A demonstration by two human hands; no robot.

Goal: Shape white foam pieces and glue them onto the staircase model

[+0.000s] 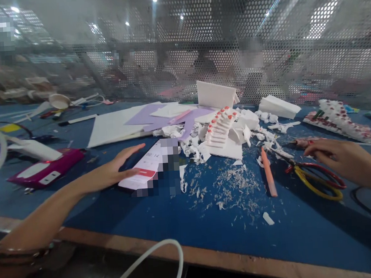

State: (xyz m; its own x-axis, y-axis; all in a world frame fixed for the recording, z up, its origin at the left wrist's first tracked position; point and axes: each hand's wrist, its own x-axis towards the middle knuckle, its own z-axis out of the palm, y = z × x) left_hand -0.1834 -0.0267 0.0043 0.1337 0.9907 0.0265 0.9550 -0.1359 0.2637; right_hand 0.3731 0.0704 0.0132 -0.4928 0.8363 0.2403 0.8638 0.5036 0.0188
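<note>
My left hand reaches over the left side of a phone that lies on the blue tabletop. Its fingers are spread, and the thumb is at the red button on the lit screen. On the right, the fingers of my right hand are curled round a slim, pointed tool, whose exact kind I cannot make out. Just below that hand lie scissors with red and yellow handles. An orange pen rests left of them. White foam steps with red dots stand at the middle.
Foam shreds litter the table. White and purple sheets lie behind the phone. A magenta device with a cable sits at left. A red-spotted white piece is at right. A perforated metal screen closes the back.
</note>
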